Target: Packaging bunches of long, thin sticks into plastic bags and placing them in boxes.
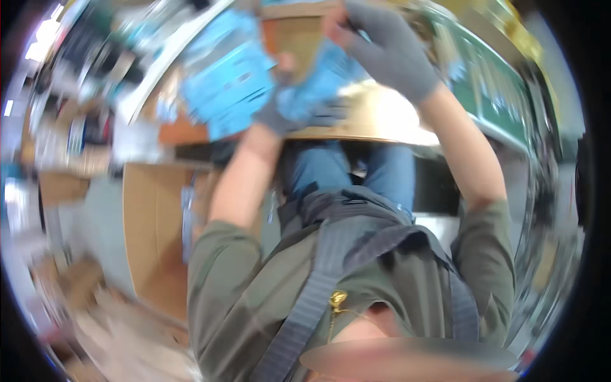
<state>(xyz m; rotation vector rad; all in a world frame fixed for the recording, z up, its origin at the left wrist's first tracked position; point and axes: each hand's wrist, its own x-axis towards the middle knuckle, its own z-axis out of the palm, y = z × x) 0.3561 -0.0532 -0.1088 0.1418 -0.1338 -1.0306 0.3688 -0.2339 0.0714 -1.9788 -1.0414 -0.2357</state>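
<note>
Both arms raised over the wooden worktop (356, 121), everything smeared by motion blur. Left hand (280, 114), in a grey glove, closed on a blue packet (223, 83), apparently lifted clear of the worktop for handling. Right hand (388, 51), also grey-gloved, curled on a second blue packet (324, 83) just beside the first; exact finger grip too blurred to tell. Behind the packets, a brown cardboard box (293, 32), contents not visible. Lower left, another open cardboard box (153, 229) on the floor, inside unreadable.
</note>
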